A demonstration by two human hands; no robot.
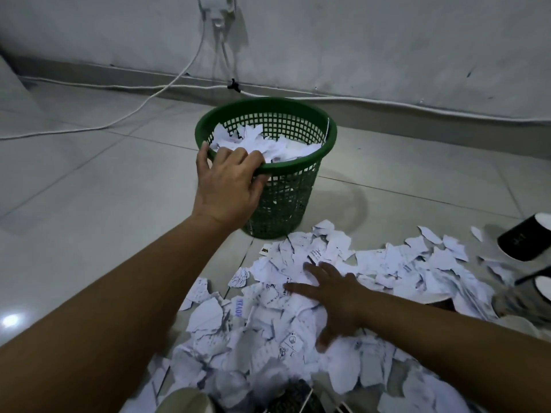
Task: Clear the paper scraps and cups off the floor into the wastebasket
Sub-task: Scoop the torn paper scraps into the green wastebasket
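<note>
Gripping the near rim of the green wastebasket (298,186), the left hand (229,186) curls its fingers over the edge, thumb outside. The basket stands upright on the tiled floor (89,204), already holding torn paper. Just in front of it, a wide heap of paper scraps (402,272) covers the tiles. The right hand (334,296) lies flat on this heap, fingers spread and relaxed. Two dark cups (524,239), seemingly tipped on their sides, sit at the right edge.
</note>
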